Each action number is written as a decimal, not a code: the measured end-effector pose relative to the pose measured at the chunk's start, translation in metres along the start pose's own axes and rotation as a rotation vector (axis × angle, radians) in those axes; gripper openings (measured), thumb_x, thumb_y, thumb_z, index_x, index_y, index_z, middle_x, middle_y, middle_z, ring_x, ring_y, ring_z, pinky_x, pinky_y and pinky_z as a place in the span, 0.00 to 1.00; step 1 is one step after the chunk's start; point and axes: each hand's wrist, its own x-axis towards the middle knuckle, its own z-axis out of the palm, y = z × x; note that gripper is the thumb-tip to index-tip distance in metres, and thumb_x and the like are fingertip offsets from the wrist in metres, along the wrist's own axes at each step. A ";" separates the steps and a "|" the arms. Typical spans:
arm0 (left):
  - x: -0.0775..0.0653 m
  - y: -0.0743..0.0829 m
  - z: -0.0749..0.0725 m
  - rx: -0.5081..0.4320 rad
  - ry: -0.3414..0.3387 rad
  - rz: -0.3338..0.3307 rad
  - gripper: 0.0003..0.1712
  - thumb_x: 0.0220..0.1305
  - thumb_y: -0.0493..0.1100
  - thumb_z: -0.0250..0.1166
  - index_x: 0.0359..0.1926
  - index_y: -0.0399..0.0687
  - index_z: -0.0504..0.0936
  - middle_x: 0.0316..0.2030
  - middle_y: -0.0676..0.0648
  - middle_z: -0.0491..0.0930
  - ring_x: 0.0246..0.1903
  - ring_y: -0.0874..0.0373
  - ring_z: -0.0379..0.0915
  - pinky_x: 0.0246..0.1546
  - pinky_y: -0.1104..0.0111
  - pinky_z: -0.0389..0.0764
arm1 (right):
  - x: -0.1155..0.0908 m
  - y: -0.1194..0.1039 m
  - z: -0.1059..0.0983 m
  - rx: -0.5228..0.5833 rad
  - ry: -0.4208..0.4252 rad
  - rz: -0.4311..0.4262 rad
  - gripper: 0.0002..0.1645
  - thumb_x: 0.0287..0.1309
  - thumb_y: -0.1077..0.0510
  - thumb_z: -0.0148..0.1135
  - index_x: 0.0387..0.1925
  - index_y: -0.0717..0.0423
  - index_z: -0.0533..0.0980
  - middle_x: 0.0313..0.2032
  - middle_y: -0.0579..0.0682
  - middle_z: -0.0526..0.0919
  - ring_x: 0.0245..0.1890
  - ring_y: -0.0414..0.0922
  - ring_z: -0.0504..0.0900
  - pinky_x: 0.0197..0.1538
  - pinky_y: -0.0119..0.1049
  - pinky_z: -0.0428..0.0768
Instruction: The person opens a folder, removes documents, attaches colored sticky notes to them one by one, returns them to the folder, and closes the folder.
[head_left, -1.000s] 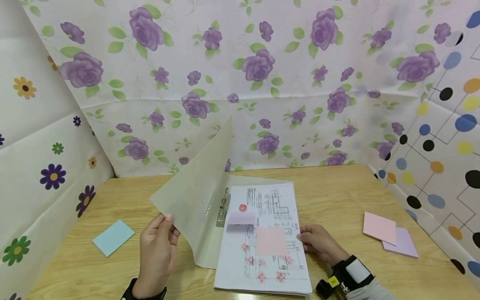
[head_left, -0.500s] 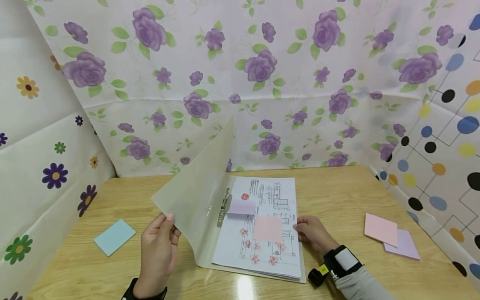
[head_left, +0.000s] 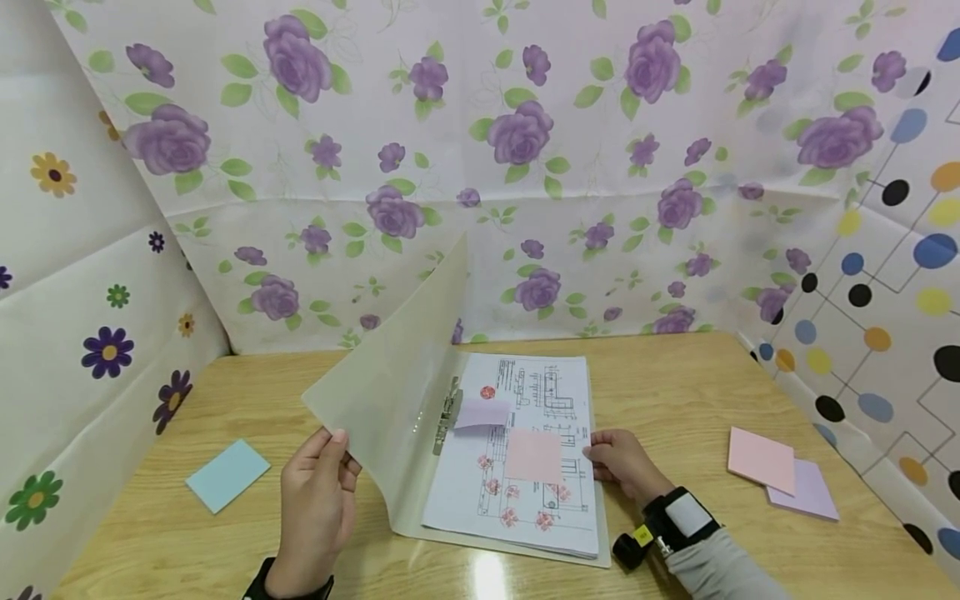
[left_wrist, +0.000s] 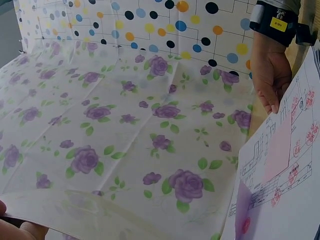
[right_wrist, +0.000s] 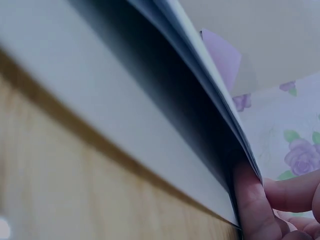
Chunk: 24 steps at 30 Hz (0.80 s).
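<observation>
In the head view my left hand [head_left: 315, 504] pinches the near corner of a pale grey folder's raised cover [head_left: 397, 375]. A stack of papers [head_left: 457, 500] printed with drawings and red stamps lies over the folder's back board, beside its metal clip [head_left: 447, 417]. My right hand [head_left: 626, 467] pinches the stack's right edge. The right wrist view has thumb and fingers [right_wrist: 252, 200] at the sheets' edge, with a gap between the papers and the board below. On the top sheet are a pink sticky note [head_left: 533, 455] and a purple sticky note [head_left: 482, 413], the latter curling up.
A light blue note pad [head_left: 228, 475] lies on the wooden table [head_left: 660, 375] at left. To the right, a pink pad [head_left: 761, 460] partly overlaps a purple pad [head_left: 808, 492]. Patterned cloth walls [head_left: 517, 200] stand behind and at both sides.
The papers have slid away from me and slightly left, further onto the folder board, with my right hand moving along. My left hand holds the cover in about the same place.
</observation>
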 end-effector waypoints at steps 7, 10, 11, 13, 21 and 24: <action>-0.001 0.000 0.000 0.005 0.009 -0.005 0.16 0.78 0.32 0.50 0.39 0.46 0.84 0.34 0.52 0.75 0.29 0.66 0.70 0.29 0.79 0.76 | -0.002 0.001 -0.001 -0.025 -0.008 -0.007 0.14 0.69 0.69 0.55 0.52 0.74 0.76 0.39 0.58 0.86 0.30 0.40 0.83 0.34 0.33 0.84; 0.000 0.000 0.001 0.003 0.011 -0.009 0.16 0.78 0.32 0.50 0.38 0.45 0.84 0.34 0.52 0.75 0.29 0.66 0.70 0.29 0.79 0.76 | -0.004 0.002 -0.002 -0.014 -0.024 -0.028 0.14 0.68 0.70 0.55 0.51 0.75 0.76 0.38 0.58 0.87 0.30 0.40 0.84 0.33 0.33 0.85; 0.000 0.000 0.000 0.003 0.010 -0.009 0.16 0.78 0.32 0.50 0.38 0.45 0.84 0.34 0.52 0.75 0.29 0.66 0.70 0.29 0.79 0.75 | -0.004 0.003 -0.002 -0.013 -0.029 -0.034 0.13 0.68 0.70 0.55 0.51 0.75 0.76 0.37 0.57 0.87 0.30 0.40 0.84 0.33 0.33 0.85; 0.000 0.000 0.000 0.001 0.008 -0.010 0.16 0.78 0.32 0.50 0.39 0.45 0.84 0.34 0.52 0.75 0.29 0.66 0.70 0.29 0.79 0.76 | -0.006 0.004 -0.003 -0.016 -0.035 -0.046 0.13 0.68 0.70 0.55 0.50 0.75 0.76 0.37 0.57 0.87 0.29 0.41 0.85 0.33 0.34 0.86; 0.000 0.001 0.001 0.000 0.003 -0.007 0.16 0.78 0.32 0.50 0.40 0.45 0.84 0.36 0.51 0.76 0.30 0.66 0.70 0.29 0.79 0.75 | -0.010 0.001 -0.004 -0.143 -0.011 -0.111 0.09 0.64 0.67 0.62 0.43 0.72 0.80 0.29 0.53 0.86 0.25 0.42 0.81 0.27 0.34 0.82; -0.001 0.001 0.001 -0.002 0.005 -0.005 0.16 0.77 0.32 0.50 0.40 0.45 0.84 0.36 0.51 0.77 0.30 0.66 0.70 0.29 0.79 0.76 | -0.013 -0.002 -0.003 -0.209 0.001 -0.133 0.10 0.62 0.67 0.64 0.43 0.72 0.81 0.28 0.53 0.86 0.25 0.43 0.81 0.27 0.35 0.82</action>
